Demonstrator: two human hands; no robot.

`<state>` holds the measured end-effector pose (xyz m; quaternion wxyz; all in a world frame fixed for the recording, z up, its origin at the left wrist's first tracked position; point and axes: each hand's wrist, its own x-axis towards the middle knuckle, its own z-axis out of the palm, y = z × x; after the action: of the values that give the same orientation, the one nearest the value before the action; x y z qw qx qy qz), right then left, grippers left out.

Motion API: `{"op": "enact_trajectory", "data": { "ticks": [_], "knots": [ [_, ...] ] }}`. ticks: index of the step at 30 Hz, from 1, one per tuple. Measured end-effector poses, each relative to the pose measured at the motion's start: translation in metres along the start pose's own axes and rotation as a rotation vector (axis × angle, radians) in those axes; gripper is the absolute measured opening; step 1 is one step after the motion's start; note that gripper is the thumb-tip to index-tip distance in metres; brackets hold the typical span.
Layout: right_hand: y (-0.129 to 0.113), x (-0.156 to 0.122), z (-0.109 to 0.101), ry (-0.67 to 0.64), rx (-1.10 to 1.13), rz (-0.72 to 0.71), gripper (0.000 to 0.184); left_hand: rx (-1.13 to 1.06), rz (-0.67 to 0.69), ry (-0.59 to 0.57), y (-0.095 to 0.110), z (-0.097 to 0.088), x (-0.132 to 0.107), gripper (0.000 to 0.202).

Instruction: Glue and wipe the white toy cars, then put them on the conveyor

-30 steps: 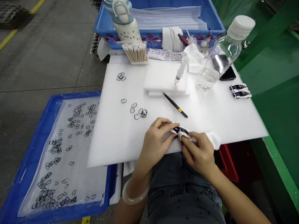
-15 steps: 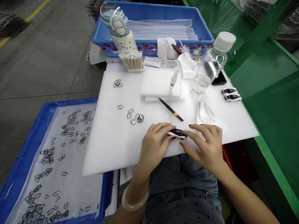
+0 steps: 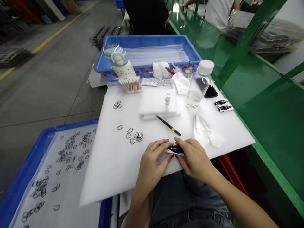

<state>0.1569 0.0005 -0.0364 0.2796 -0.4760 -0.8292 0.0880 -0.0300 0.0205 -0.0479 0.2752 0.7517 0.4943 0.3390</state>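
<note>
At 9 o'clock from the held piece there's a blue tray (image 3: 26, 167) with thin black loops (image 3: 70, 142) in it, chopped by the frame's left and bottom edges, so no way to count them. More rings (image 3: 139, 136) lie on the white board (image 3: 106, 171) between 9 and 10, some heaped too tight to tell apart. A flask (image 3: 124, 69) stands near 11, its foot hidden behind cotton swabs (image 3: 131, 85). The left hand (image 3: 149, 164) has thumb and fingers clamped on one end of a small dark-and-white piece (image 3: 175, 150), dead centre of my clock, near the board's front edge. Tweezers (image 3: 169, 125) lie between 11 and 12. The right hand (image 3: 196, 160) is pinched on the other end, so fingertips cover part of the outline. A clear bottle (image 3: 194, 95) at 1 overlaps a phone (image 3: 211, 91). Around 2: a rumpled cloth (image 3: 201, 128), then two blurry pieces (image 3: 224, 105).
</note>
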Motion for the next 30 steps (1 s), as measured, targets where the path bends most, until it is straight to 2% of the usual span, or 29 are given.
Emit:
{"op": "enact_trajectory", "data": {
  "ticks": [2,4,6,8,10,12,14,15,20,22,23,26,30],
  "knots": [
    [0.016,-0.001,-0.01,0.036,-0.028,0.016,0.056,0.009,0.005,0.007,-0.001,-0.002,-0.001,0.032],
    [0.052,-0.015,-0.034,0.176,-0.085,0.121,0.056,0.031,0.013,0.027,-0.001,-0.002,-0.003,0.035],
    [0.104,-0.044,-0.072,0.353,-0.191,0.368,0.056,0.054,0.029,0.039,0.0,-0.001,-0.004,0.031],
    [0.159,-0.083,-0.114,0.455,-0.361,0.674,0.052,0.068,0.046,0.043,0.0,0.001,-0.004,0.027],
    [0.203,-0.119,-0.149,0.455,-0.464,0.92,0.04,0.071,0.049,0.054,0.001,0.002,-0.004,0.025],
    [0.225,-0.134,-0.169,0.472,-0.588,1.06,0.031,0.063,0.043,0.061,0.001,0.004,-0.002,0.024],
    [0.227,-0.117,-0.169,0.495,-0.694,1.032,0.027,0.059,0.042,0.061,0.002,0.004,-0.001,0.023],
    [0.223,-0.098,-0.163,0.48,-0.703,0.955,0.029,0.059,0.042,0.057,0.002,0.004,0.0,0.023],
    [0.211,0.048,-0.103,0.161,-0.486,0.643,0.044,0.03,0.032,0.055,0.003,0.0,-0.001,0.019],
    [0.213,0.091,-0.088,0.063,-0.438,0.603,0.049,0.005,0.014,0.05,0.004,-0.001,-0.002,0.019],
    [0.213,0.104,-0.085,0.023,-0.422,0.6,0.049,-0.004,-0.006,0.045,0.004,-0.001,-0.002,0.019],
    [0.211,0.11,-0.093,-0.035,-0.394,0.634,0.046,-0.019,-0.086,0.033,0.004,0.0,-0.004,0.022],
    [0.204,0.071,-0.114,0.02,-0.389,0.772,0.063,-0.026,-0.103,0.008,0.002,0.002,-0.006,0.024]
  ]
}}
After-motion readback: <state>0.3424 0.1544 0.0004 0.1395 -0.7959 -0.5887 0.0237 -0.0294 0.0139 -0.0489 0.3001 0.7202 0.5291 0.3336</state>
